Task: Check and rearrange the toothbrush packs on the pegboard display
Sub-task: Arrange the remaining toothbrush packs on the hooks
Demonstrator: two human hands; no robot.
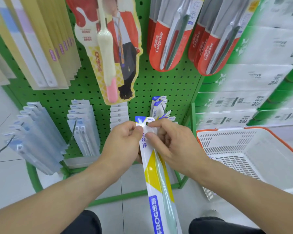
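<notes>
A long white, yellow and blue FROG toothbrush pack (157,186) slants from the display down toward me. My left hand (123,142) pinches its top left edge by the hang hole. My right hand (172,142) pinches the top right edge, thumb on the front. More FROG packs (159,108) hang on a peg just behind my hands, low on the green pegboard (159,81). Red Colgate packs (169,48) hang at the upper right.
Pale blue packs (35,137) and clear twin-brush packs (83,132) hang at lower left on long metal pegs. A large figure-shaped pack with a cream and pink brush (112,53) hangs at centre. A white basket (254,154) with an orange rim sits at right. Tissue packs (252,81) fill the right shelves.
</notes>
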